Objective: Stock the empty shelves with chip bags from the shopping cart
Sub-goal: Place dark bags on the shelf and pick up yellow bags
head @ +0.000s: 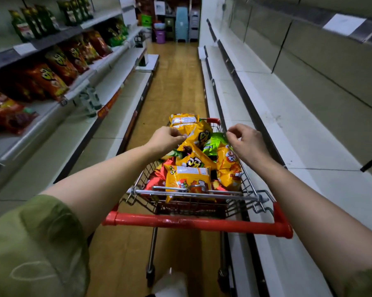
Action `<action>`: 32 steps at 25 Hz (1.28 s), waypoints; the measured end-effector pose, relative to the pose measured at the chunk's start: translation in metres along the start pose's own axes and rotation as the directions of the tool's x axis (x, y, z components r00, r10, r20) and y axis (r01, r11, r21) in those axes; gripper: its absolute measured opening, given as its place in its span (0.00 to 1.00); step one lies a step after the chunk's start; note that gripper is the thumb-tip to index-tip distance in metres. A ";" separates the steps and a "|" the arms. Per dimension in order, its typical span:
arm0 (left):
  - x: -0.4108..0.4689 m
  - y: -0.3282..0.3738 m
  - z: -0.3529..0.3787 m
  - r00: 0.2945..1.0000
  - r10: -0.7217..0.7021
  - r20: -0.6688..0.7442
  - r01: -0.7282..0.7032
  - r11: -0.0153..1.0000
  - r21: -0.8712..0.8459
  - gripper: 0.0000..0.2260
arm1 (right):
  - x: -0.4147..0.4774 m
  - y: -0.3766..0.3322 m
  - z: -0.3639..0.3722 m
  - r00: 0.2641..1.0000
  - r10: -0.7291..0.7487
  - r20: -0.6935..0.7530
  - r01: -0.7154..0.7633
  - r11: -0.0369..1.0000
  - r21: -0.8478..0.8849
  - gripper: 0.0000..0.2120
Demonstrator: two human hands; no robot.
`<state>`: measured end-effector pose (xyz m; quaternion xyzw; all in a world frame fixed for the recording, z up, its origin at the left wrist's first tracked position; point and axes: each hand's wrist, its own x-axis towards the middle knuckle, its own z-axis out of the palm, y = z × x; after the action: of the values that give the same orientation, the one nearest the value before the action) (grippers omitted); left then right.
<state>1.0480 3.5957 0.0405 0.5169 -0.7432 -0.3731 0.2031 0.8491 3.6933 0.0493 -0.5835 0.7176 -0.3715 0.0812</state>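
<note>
Shopping cart (193,221) at 6 o'clock, heaped with chip bags (189,181). Left hand (166,139) pinches yellow bag (199,136) by its top; right hand (248,142) seemingly pinches green bag (215,142) (corner blurred). Shelves (288,129) at 3 o'clock bare: stocking there mostly undone.

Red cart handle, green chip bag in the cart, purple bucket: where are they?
red cart handle (191,220), head view, middle of the bar
green chip bag (211,146), head view, its crinkled front
purple bucket (160,37), head view, its side wall
</note>
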 end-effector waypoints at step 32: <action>0.142 -0.100 0.123 0.886 -0.336 0.318 0.233 0.918 0.322 0.14 | 0.057 0.172 0.151 0.791 0.570 0.224 -0.547 0.822 -0.159 0.49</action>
<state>0.9710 3.4887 -0.1261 0.5653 -0.7275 -0.3825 -0.0705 0.7807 3.5832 -0.1474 -0.3921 0.8559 -0.2194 0.2560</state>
